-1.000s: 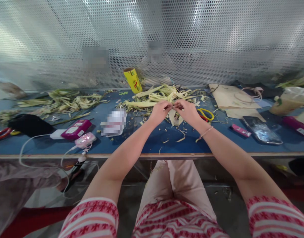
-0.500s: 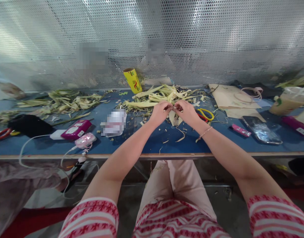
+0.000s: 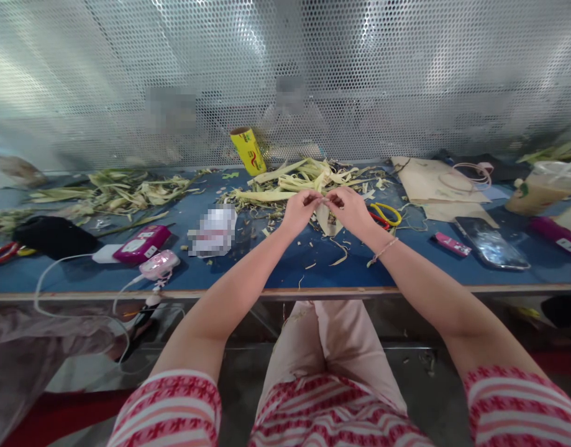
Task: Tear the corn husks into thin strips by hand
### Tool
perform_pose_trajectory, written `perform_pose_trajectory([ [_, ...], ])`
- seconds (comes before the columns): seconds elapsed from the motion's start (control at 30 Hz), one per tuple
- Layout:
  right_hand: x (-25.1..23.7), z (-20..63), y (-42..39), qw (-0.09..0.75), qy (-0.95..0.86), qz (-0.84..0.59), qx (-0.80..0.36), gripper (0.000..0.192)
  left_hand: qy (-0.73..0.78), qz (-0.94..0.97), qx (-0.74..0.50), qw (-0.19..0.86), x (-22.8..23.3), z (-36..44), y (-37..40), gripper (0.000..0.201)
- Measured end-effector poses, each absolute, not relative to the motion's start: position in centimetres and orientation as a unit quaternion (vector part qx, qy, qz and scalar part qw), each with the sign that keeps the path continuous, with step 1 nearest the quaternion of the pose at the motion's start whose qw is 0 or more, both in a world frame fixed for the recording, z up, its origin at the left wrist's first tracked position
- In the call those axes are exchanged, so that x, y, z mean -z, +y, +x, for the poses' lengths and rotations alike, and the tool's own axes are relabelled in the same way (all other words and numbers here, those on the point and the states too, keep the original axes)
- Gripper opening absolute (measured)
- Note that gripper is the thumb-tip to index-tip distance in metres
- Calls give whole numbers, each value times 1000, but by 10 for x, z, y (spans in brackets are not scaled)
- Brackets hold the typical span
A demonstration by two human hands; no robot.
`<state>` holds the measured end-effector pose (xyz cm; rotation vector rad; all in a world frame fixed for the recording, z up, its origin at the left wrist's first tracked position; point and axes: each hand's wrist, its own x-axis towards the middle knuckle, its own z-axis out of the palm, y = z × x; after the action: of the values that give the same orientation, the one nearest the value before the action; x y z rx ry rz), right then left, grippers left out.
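My left hand (image 3: 302, 208) and my right hand (image 3: 349, 208) meet fingertip to fingertip over the middle of the table. Both have thumb and fingers pinched together on a small piece of pale husk (image 3: 329, 223), which shows below the fingers; the part inside the pinch is mostly hidden. Right behind my hands lies a heap of pale green and yellow husks (image 3: 308, 177), resembling corn husk. Scissors with yellow and red handles (image 3: 388, 214) lie just beside my right hand.
A yellow tube (image 3: 248, 151) stands tilted by the perforated metal screen (image 3: 313, 81). To the left are more husks (image 3: 122, 192), a purple box (image 3: 142, 244) and a white cable (image 3: 36, 292). A phone (image 3: 493, 242) and a drink cup (image 3: 543, 186) are on the right.
My fingertips have shifted slightly around the husk piece, and both hands stay together at the same place. The things on the table have not moved.
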<state>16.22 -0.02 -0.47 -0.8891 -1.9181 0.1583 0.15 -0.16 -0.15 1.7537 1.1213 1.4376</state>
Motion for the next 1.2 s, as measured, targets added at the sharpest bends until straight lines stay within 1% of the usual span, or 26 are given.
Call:
perform_pose_trajectory([
  [0.13, 4, 160, -3, 490, -785, -368, -94, 23, 412, 654, -554, 309, 2, 3, -2, 6],
  [0.23, 3, 158, -4, 484, -790, -366, -91, 24, 396, 662, -556, 309, 1, 2, -4, 8],
  [0.37, 1, 160, -4, 482, -791, -369, -77, 19, 390, 701, -538, 259, -3, 1, -7, 12],
  [0.47, -1, 163, -4, 479, -795, -367, -64, 17, 396, 719, -530, 215, -6, -1, -8, 12],
  [0.6, -2, 164, -6, 479, -800, -356, -59, 21, 406, 728, -519, 187, -6, -3, -7, 10],
  [0.8, 2, 162, -5, 476, -799, -357, -91, 25, 412, 736, -510, 165, -5, -3, -7, 9],
  [0.87, 3, 163, -3, 472, -800, -359, -87, 23, 418, 740, -504, 157, -6, -2, -9, 9],
  [1.07, 2, 164, -1, 461, -807, -364, -58, 8, 424, 744, -494, 152, -6, -1, -10, 11],
  [1.2, 1, 165, 0, 449, -814, -367, -46, 5, 416, 752, -491, 146, -4, -2, -7, 11],
])
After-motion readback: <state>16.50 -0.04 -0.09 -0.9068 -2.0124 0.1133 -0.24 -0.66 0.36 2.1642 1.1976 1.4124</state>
